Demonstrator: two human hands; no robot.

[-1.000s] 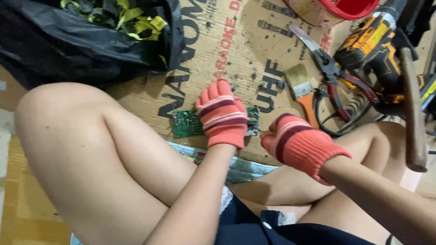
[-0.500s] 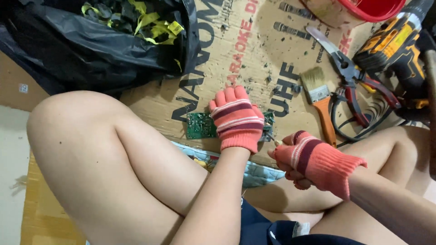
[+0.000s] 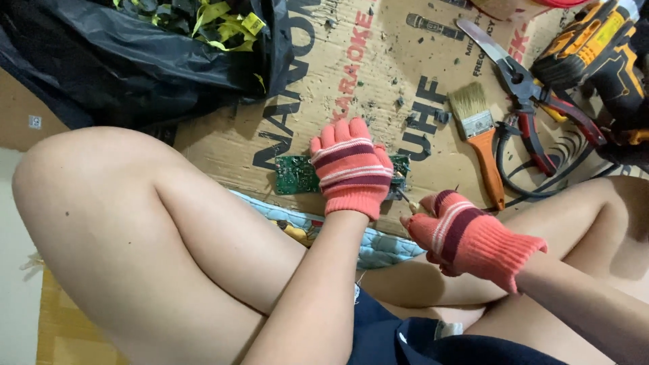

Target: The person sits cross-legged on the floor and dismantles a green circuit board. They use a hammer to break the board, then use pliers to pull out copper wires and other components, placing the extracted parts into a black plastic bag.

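Observation:
My left hand (image 3: 351,168), in a coral striped knit glove, presses flat on a green circuit board (image 3: 296,175) that lies on a sheet of brown cardboard (image 3: 351,74). My right hand (image 3: 460,233), in a matching glove, is closed around a thin tool (image 3: 405,198) whose tip touches the board's right end. Most of the board's middle is hidden under my left glove. My bare knees frame both hands.
A black plastic bag (image 3: 135,61) with yellow-green scraps lies at the top left. A paintbrush with an orange handle (image 3: 481,138), red-handled pliers (image 3: 527,94), a black cable and a yellow-black power drill (image 3: 598,57) lie at the right. Small debris dots the cardboard.
The view has shifted, so everything sits more to the right and lower. My right hand has come down beside the board with the thin tool at its right end. My left hand stays on the board.

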